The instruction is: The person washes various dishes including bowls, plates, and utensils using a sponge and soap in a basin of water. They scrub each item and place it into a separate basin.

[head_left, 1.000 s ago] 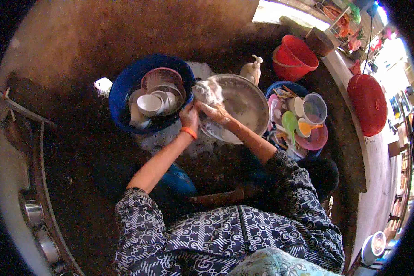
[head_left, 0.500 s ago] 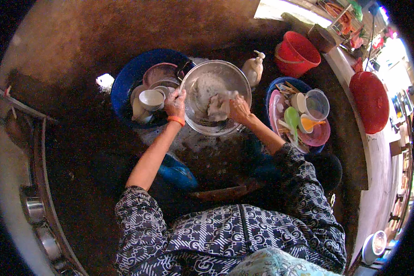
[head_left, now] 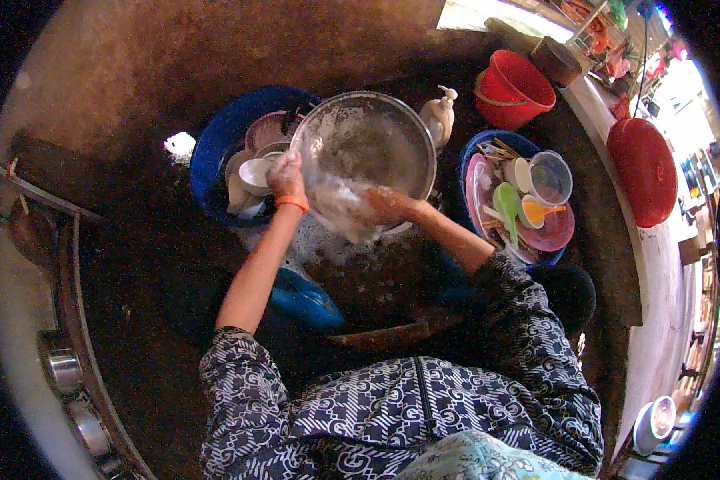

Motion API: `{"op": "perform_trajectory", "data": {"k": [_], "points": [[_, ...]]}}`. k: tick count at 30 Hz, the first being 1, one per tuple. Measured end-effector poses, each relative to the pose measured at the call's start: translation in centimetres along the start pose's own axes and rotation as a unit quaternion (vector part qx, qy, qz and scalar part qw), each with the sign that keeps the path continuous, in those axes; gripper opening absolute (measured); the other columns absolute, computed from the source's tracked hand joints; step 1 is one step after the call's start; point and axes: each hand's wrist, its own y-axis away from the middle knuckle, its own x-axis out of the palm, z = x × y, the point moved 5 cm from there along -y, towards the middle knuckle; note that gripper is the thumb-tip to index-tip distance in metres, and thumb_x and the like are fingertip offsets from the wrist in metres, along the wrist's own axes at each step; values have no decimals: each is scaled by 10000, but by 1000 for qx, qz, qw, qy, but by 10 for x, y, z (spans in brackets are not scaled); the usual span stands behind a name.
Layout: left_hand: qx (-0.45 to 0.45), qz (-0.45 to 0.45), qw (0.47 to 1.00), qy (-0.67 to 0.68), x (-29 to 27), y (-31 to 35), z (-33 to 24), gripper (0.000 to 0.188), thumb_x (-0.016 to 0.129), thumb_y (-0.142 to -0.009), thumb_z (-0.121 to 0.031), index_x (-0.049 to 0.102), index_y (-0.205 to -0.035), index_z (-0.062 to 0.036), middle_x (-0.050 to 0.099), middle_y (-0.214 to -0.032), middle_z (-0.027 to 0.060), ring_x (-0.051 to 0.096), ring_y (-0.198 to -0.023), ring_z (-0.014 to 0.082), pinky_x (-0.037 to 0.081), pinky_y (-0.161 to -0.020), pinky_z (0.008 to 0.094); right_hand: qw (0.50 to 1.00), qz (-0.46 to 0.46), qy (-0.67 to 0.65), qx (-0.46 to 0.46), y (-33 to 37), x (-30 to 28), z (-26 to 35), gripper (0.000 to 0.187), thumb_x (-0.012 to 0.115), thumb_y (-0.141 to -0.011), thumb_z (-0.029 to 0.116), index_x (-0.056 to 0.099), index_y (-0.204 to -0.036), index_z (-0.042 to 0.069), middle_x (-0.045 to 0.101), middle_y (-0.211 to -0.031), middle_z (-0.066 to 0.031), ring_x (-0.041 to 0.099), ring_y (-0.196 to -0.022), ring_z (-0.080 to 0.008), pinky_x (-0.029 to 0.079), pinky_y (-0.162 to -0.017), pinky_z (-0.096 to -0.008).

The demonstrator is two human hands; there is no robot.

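Observation:
My left hand (head_left: pixel 286 178) is closed on the left rim of a wide, round metal pot (head_left: pixel 376 140), which is tilted with its inside facing up. At the pot's near side, my right hand (head_left: pixel 388 206) presses a pale, wet cloth (head_left: pixel 340 200) against the rim. Motion smears the cloth and the fingers around it. Just left of the pot stands a blue basin (head_left: pixel 206 160) with stacked dishes, among them a white bowl (head_left: pixel 256 175) close to my left hand.
A cream pump bottle (head_left: pixel 438 120) stands beyond the pot's right side. Farther right are a red bucket (head_left: pixel 516 92) and a second blue basin (head_left: pixel 470 152) holding a pink plate, cups, a green spoon and chopsticks. Suds (head_left: pixel 312 248) wet the dark floor nearby.
The cloth and my right hand have moved from inside the pot toward me and left, to its near rim. The pot has tipped and shifted slightly away and left with my left hand.

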Motion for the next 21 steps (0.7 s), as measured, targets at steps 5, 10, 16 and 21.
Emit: {"op": "perform_trajectory", "data": {"k": [5,10,16,21], "points": [[133,44,970,-197,1,-8,-24,213,687,-807,-193,700,-933,-21,697,-841,143,652,-730,263,489,-691,347,962,89,210,147,20,-28,-43,444,640,-750,223,617,-1177,102,576,-1203,-193,572,-1076,-371,488,-914,-443],[106,57,980,-159,15,15,-17,241,674,-803,-222,700,-946,-29,677,-789,170,658,-696,285,492,-646,372,944,-310,88,75,25,-88,-24,427,576,-758,134,609,-1180,186,650,-1031,-192,601,-972,-394,502,-846,-462],[100,98,980,-141,39,31,9,285,559,-715,-108,715,-937,-21,674,-796,222,671,-729,327,516,-702,393,939,-314,-142,-4,-12,-57,1,482,586,-842,234,490,-1306,146,558,-1260,-184,548,-1132,-362,435,-960,-443],[53,40,974,-217,10,5,27,313,596,-692,-126,715,-963,-24,693,-887,195,681,-819,319,522,-778,387,987,-139,-57,-50,-1,-14,35,495,594,-823,280,513,-1299,171,541,-1282,-165,531,-1145,-403,437,-964,-498]]}}
